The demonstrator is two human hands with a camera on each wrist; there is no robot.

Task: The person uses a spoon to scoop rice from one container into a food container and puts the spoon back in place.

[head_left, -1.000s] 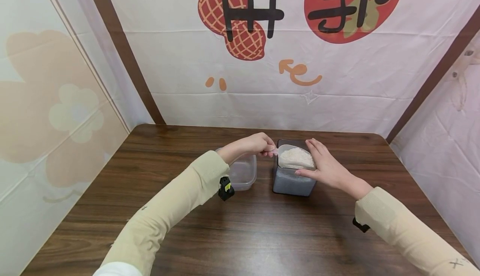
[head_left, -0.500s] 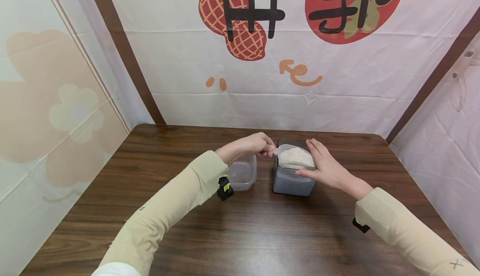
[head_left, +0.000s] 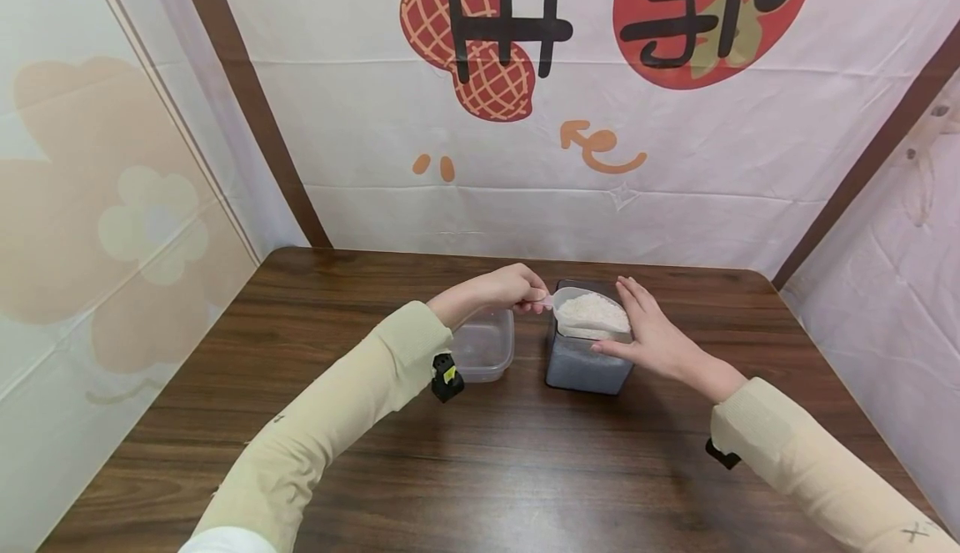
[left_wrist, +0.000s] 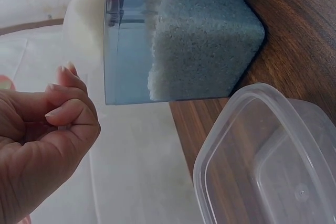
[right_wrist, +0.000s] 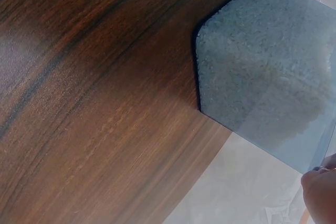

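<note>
My left hand (head_left: 510, 286) pinches the short handle of a translucent scoop (head_left: 570, 329). The scoop is heaped with white rice (head_left: 596, 311) and sits over the mouth of a blue-grey see-through rice bin (head_left: 588, 365). In the left wrist view the scoop (left_wrist: 86, 24) shows pale at the bin's rim, and rice fills much of the bin (left_wrist: 205, 35). My right hand (head_left: 656, 336) rests against the bin's right side, its fingers extended along the far right and the thumb across the near rim. The right wrist view catches only part of this hand (right_wrist: 321, 192) at the rim.
A clear plastic tub (head_left: 487, 349) stands on the wooden table (head_left: 480, 470) just left of the bin, partly behind my left forearm. It holds nothing visible. A printed cloth (head_left: 360, 136) hangs behind the table's back edge.
My left forearm has shifted very slightly left, with the scoop of rice still over the bin. The right hand and the bin stay almost exactly where they were.
</note>
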